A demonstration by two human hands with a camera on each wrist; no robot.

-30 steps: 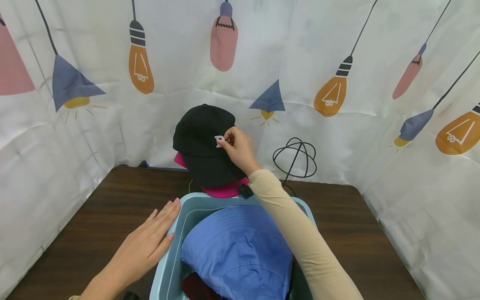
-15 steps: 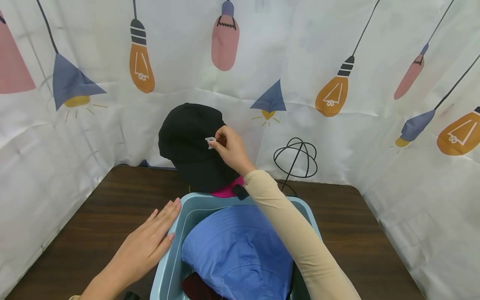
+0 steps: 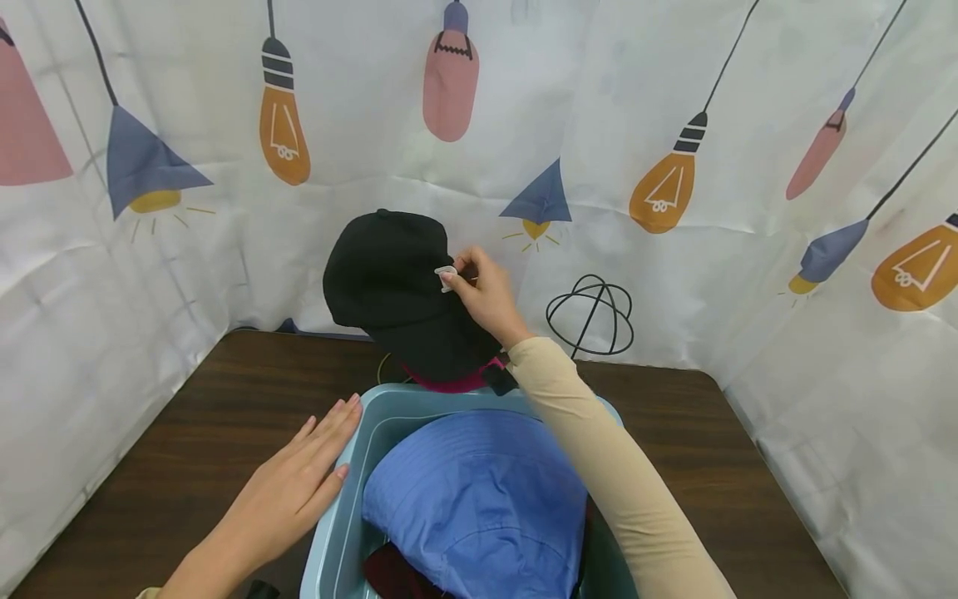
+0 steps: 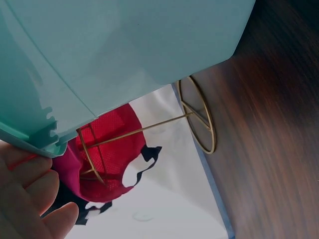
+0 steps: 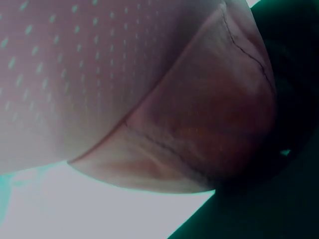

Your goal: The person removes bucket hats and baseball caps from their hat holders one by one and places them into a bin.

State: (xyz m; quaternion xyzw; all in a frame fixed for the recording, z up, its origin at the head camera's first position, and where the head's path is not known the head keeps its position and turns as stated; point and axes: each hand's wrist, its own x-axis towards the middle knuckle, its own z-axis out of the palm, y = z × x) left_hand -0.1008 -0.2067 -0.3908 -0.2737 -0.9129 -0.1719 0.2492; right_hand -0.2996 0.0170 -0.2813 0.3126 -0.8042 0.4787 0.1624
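Observation:
My right hand (image 3: 486, 295) pinches the front of a black baseball cap (image 3: 389, 274) beside its small white emblem (image 3: 446, 278). The cap hangs over a pink cap (image 3: 449, 384), whose edge shows beneath the black brim in the head view. In the left wrist view, the red-pink mesh cap (image 4: 112, 159) sits on a thin gold wire stand (image 4: 202, 114). My left hand (image 3: 288, 482) lies with straight fingers against the left rim of a light blue tub (image 3: 329, 516). Dotted pinkish cap fabric (image 5: 89, 74) fills much of the dark right wrist view.
Inside the tub lie a blue bucket hat (image 3: 486, 491) and a dark maroon item (image 3: 400, 574). A black wire hat stand (image 3: 590, 316) rises behind, to the right. The brown wooden table (image 3: 718, 466) meets a lamp-printed white cloth (image 3: 337, 150).
The black cap, pinched in my right hand, first shifted left, then came partly back right with its tilt changed. My left hand and the tub stay put.

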